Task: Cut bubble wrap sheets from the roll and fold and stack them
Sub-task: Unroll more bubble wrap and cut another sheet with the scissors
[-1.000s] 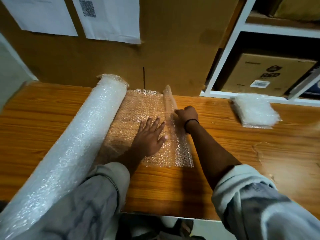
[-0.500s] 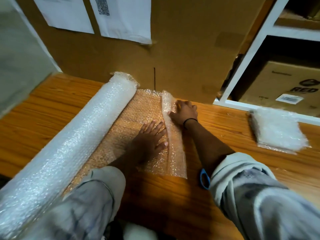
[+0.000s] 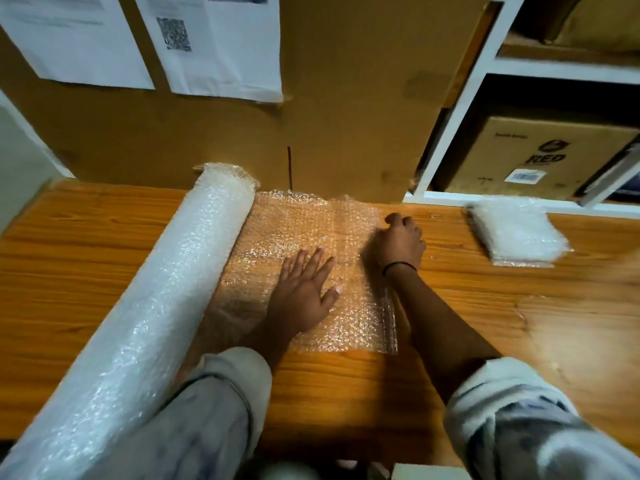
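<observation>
Wooden table (image 3: 104, 258), head view only. Bubble wrap roll (image 3: 145, 306) lies diagonal. Pulled-out sheet (image 3: 301, 230) lies just right of roll, running into it; no cut seen. My left hand (image 3: 304, 289) presses sheet, fingers straight, spread.

Change: raised fold at sheet edge farthest from roll now lies flat. My right hand (image 3: 401, 240) is at that edge, blurred, fingers curled; cannot tell if pinching. Judgement: spreading sheet for cutting.

Folded stack (image 3: 516, 230) well right of roll. Closed cardboard box (image 3: 540, 157) on shelf (image 3: 561, 69) beyond stack; contents hidden.
</observation>
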